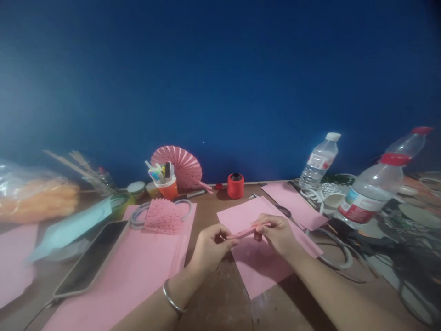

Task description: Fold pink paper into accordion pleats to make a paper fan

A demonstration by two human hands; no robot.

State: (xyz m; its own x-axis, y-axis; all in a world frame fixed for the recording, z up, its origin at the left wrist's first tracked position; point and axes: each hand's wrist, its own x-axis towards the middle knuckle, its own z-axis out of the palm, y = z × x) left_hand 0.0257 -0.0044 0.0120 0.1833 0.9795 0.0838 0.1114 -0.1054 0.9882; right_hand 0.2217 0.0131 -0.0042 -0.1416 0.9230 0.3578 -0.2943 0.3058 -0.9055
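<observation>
Holding a folded pink paper strip (245, 232) with both hands, above the desk (220, 299).
From the head view, the fingers of my left hand (210, 248) are closed on its left end, and those of my right hand (277, 234) pinch its right end. Under the strip a pink sheet (262, 271) lies flat. A phone (93, 257) lies well apart at the left, and a red spool (235, 185) stands behind.

Both ends of the pink strip (246, 231) are hidden in the fingers of the left hand (210, 246) and right hand (277, 234). At nine o'clock a plastic bag (31, 193) is blurred and cut by the edge. At four o'clock, cables (406, 262) blur together.
</observation>
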